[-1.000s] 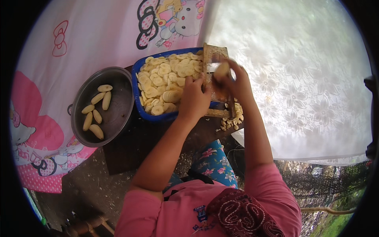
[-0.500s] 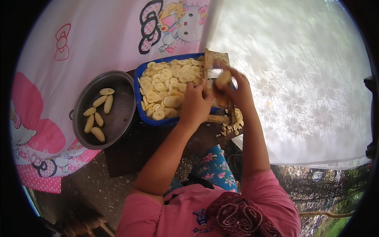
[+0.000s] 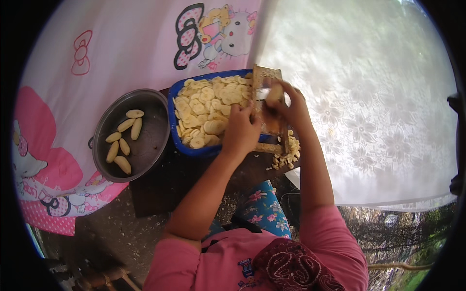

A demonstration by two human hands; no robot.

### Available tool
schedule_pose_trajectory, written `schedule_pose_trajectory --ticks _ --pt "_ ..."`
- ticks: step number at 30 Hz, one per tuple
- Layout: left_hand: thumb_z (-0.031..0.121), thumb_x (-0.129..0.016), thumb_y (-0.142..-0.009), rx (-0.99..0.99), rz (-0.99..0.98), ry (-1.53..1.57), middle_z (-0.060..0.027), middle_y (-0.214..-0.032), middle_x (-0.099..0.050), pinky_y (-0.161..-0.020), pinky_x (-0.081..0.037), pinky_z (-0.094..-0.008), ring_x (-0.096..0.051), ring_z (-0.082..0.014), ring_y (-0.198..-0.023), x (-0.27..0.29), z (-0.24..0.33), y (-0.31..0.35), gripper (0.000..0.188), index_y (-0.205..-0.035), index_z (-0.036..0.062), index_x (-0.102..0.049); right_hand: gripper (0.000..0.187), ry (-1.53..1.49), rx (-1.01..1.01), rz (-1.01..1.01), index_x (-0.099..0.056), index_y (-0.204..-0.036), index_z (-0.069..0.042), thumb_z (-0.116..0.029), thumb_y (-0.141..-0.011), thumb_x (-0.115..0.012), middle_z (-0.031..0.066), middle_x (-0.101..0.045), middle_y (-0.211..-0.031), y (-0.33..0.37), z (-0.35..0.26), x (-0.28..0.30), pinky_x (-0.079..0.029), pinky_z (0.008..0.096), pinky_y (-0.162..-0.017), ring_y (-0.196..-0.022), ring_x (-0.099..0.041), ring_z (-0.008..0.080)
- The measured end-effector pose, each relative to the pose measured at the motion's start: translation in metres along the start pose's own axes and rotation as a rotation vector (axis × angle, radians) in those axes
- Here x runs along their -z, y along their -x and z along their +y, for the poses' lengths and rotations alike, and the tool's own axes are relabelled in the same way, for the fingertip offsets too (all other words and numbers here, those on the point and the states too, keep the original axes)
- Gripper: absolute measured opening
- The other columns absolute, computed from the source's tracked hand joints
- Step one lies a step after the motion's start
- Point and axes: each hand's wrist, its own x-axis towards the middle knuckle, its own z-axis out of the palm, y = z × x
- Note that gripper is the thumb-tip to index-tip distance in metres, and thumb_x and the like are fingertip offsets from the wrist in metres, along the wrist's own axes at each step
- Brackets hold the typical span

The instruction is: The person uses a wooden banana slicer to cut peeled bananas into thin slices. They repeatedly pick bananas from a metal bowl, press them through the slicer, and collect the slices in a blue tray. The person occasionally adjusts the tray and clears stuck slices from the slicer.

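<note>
A big pink cloth (image 3: 121, 43) with cartoon pictures lies on the left, and a white lace cloth (image 3: 369, 97) lies on the right. Between them sits a dark board (image 3: 165, 189).

On the board is one round grey metal pan (image 3: 145, 145) with six peeled bananas (image 3: 124, 145) in it. Just beside the pan is one blue tub (image 3: 194, 150), filled with a heap of pale banana slices (image 3: 204, 106), too many to count.

One wooden slicer (image 3: 268, 109) leans over the right side of the tub. The left hand (image 3: 241, 132) is closed on the slicer's left edge and holds it. The right hand (image 3: 290, 107) is closed on one banana piece (image 3: 274, 93) and presses it on the slicer's top part. The fingers hide most of this piece.

A small pile of loose slices (image 3: 286, 155) lies under the slicer's low end, beside the tub. The slicer's blade is hard to make out.
</note>
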Motion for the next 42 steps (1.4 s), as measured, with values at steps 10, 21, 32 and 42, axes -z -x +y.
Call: schedule_pose_trajectory --ticks 10,21,32,42 --pt "0.017 -0.061 -0.09 0.031 -0.012 0.03 -0.0196 -0.109 -0.052 -0.085 -0.05 -0.0429 -0.06 -0.0362 -0.098 0.004 0.005 0.001 0.047 -0.132 -0.002 -0.057 0.057 0.024 0.02 -0.022 -0.061 -0.126 -0.013 -0.014 -0.072 -0.08 0.0132 -0.064 -0.12 0.027 -0.019 0.012 -0.042 0.0433 -0.102 -0.121 -0.054 0.0337" --pt "0.017 -0.061 -0.09 0.047 -0.032 0.016 -0.0202 -0.11 -0.052 -0.084 -0.05 -0.0418 -0.06 -0.0362 -0.097 0.005 0.007 0.001 0.046 -0.132 -0.0027 -0.057 0.057 0.109 0.038 0.012 -0.062 -0.125 -0.01 -0.014 -0.071 -0.081 0.012 -0.064 -0.123 -0.053 0.01 -0.01 -0.043 0.0411 -0.103 -0.121 -0.055 0.0315" --pt "0.018 -0.061 -0.09 0.028 -0.045 0.006 -0.0202 -0.11 -0.052 -0.083 -0.05 -0.0431 -0.06 -0.0371 -0.096 0.002 0.002 0.0 0.046 -0.131 -0.0022 -0.058 0.055 0.101 0.074 -0.025 -0.062 -0.125 -0.01 -0.011 -0.073 -0.079 0.0135 -0.064 -0.124 -0.022 -0.001 0.001 -0.043 0.0417 -0.104 -0.122 -0.054 0.0323" --pt "0.017 -0.061 -0.089 0.02 -0.014 0.026 -0.0206 -0.111 -0.051 -0.084 -0.051 -0.0428 -0.061 -0.0367 -0.097 0.0 0.001 0.002 0.046 -0.131 -0.0029 -0.057 0.056 0.153 0.105 -0.086 -0.062 -0.123 -0.008 -0.011 -0.07 -0.08 0.0142 -0.063 -0.125 0.03 -0.014 0.019 -0.041 0.0407 -0.105 -0.124 -0.053 0.0323"
